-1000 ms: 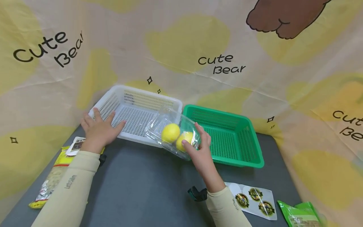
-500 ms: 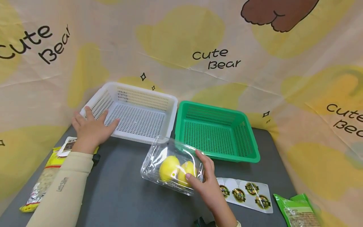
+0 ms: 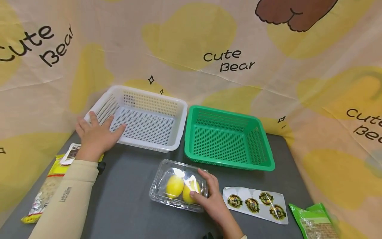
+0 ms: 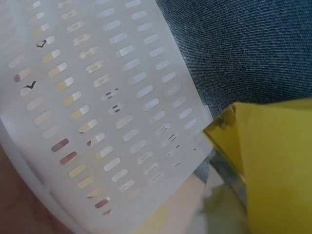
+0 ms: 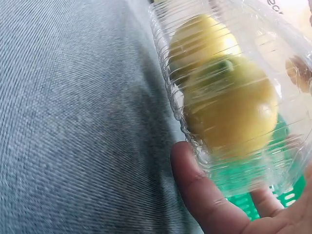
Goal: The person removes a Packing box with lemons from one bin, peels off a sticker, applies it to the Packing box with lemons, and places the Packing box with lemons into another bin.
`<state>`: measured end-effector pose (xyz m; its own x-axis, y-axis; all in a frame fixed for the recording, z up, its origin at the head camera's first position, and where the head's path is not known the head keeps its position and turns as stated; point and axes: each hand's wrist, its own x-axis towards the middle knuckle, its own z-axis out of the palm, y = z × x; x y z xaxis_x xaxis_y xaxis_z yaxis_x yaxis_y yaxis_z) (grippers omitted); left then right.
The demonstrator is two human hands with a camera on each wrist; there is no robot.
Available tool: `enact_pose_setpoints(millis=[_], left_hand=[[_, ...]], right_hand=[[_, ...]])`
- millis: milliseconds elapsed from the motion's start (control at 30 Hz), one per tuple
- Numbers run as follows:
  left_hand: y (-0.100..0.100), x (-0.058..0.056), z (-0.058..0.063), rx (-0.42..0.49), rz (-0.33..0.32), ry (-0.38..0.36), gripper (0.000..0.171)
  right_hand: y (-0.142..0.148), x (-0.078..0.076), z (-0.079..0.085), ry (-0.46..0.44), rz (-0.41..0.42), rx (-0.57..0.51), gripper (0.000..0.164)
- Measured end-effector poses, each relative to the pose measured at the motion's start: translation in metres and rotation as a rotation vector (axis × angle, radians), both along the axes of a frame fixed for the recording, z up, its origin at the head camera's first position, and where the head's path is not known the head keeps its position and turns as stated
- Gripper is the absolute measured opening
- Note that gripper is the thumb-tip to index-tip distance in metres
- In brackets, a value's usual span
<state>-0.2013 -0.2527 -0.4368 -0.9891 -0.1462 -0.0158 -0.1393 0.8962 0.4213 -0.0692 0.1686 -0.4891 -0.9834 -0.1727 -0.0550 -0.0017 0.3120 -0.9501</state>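
My right hand (image 3: 212,199) grips the right end of a clear plastic clamshell box (image 3: 160,186), thumb on the near side and fingers on the far side. Inside lie two lemons (image 3: 175,186), side by side. The box appears to sit level on the dark table in front of both baskets. In the right wrist view the thumb (image 5: 195,185) presses the edge of the box, close to the lemons (image 5: 234,107). My left hand (image 3: 96,137) rests with spread fingers on the left rim of the white basket (image 3: 153,146), whose slotted wall (image 4: 117,122) fills much of the left wrist view.
A green basket (image 3: 229,162) stands right of the white one, with bare inside. On the right lie a sheet of round stickers (image 3: 256,204) and a green packet (image 3: 316,219). A yellow packet (image 3: 47,189) with a white card (image 3: 70,154) lies beside my left forearm.
My right hand has brought the lemon box from over the front of the white basket towards me and down to the table. My left hand has stayed on the white basket.
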Motion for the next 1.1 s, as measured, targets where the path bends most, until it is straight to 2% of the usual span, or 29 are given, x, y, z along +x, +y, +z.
enact_pose_setpoints(millis=[300, 633, 900, 1100], left_hand=[[0.001, 0.000, -0.001, 0.008, 0.001, -0.014, 0.101], [0.004, -0.001, 0.002, 0.008, -0.001, -0.023, 0.102], [0.004, -0.001, 0.003, 0.008, 0.002, -0.025, 0.101], [0.002, -0.001, 0.002, 0.001, 0.010, -0.017, 0.099]], right_hand=[[-0.003, -0.005, -0.012, 0.072, 0.056, 0.071, 0.073], [-0.007, -0.005, -0.011, 0.070, 0.029, 0.145, 0.071], [-0.007, -0.006, -0.007, 0.075, 0.033, 0.388, 0.073], [-0.009, -0.007, -0.008, 0.093, 0.030, 0.396, 0.075]])
